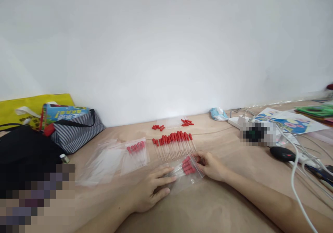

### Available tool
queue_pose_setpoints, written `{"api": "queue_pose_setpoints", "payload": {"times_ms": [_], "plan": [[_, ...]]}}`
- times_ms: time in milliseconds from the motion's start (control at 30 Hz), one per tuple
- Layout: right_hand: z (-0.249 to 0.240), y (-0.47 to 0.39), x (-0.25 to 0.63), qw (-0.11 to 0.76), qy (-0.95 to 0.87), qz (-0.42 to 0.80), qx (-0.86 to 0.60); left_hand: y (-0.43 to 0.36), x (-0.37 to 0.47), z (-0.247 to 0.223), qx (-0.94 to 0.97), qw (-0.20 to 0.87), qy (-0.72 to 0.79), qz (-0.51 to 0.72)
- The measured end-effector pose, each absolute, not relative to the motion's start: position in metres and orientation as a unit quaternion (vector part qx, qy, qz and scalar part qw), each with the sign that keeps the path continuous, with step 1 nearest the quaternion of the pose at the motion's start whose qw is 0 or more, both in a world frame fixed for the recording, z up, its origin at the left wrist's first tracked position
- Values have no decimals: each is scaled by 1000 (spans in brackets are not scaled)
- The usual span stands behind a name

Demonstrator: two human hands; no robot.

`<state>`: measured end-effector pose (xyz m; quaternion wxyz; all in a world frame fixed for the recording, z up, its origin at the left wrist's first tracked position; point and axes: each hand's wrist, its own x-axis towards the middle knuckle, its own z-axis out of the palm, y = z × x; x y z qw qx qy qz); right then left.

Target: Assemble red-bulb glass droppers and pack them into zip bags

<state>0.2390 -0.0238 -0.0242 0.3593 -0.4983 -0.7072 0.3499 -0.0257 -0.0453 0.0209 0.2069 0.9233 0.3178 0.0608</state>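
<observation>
A clear zip bag (179, 185) lies on the wooden table in front of me, with several red-bulbed droppers (187, 167) inside, their bulbs toward the right. My left hand (148, 191) rests on the bag's left end, fingers stretched out. At the bag's right edge, by the zip, the thumb and fingers of my right hand (209, 165) pinch the plastic. Just beyond the bag, a row of loose droppers (173, 139) lies side by side, red bulbs pointing away from me. To the left is another filled bag (135, 153), overlapping a stack of flat clear bags (102, 163).
Loose red bulbs (157, 127) lie near the wall beside a clear sheet or bag. A striped bag (80, 132), black cloth (28, 156) and small bottle (64, 158) stand left. On the right are white cables (293, 177), a power strip (234, 122) and a blue mask (218, 114).
</observation>
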Motion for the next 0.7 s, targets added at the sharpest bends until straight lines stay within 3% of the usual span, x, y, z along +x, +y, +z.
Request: {"api": "queue_pose_setpoints", "payload": {"times_ms": [367,500,700], "plan": [[-29,-24,239,385,-722,392,-421,-46,-25,23,925,200,320,52],[-23,-4,249,418,-660,309,-542,-45,-26,21,927,196,315,58],[-9,40,253,357,-602,181,-691,-45,-26,20,932,196,293,79]]}}
